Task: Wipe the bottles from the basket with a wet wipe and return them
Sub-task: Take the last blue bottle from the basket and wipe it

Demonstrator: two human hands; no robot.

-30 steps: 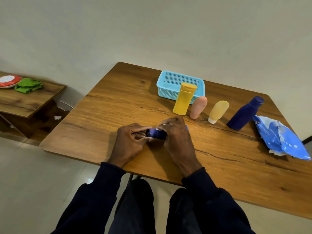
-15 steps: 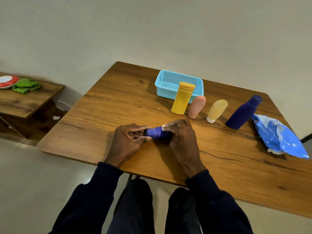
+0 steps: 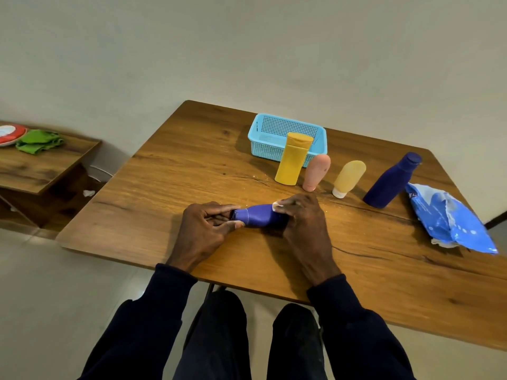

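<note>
A small blue-purple bottle [image 3: 259, 215] lies on its side on the wooden table [image 3: 170, 171], held between both hands. My left hand [image 3: 204, 231] grips its cap end. My right hand [image 3: 303, 218] wraps the other end with a white wet wipe [image 3: 277, 204] peeking out at the fingertips. The light blue basket [image 3: 274, 133] stands behind with nothing visible in it. In front of it stand a yellow bottle [image 3: 292, 161], a pink tube [image 3: 315, 171], a pale yellow tube [image 3: 348, 178] and a dark blue bottle [image 3: 389, 182].
A crumpled blue wet-wipe pack [image 3: 452, 223] lies at the table's right side. A lower wooden side table [image 3: 41, 165] at the left carries a green cloth [image 3: 38, 141] and a red-and-white plate [image 3: 9, 134]. My legs are below the table's near edge.
My right hand has slid rightward along the bottle, uncovering more of its blue body. My left hand stays on the cap end.
</note>
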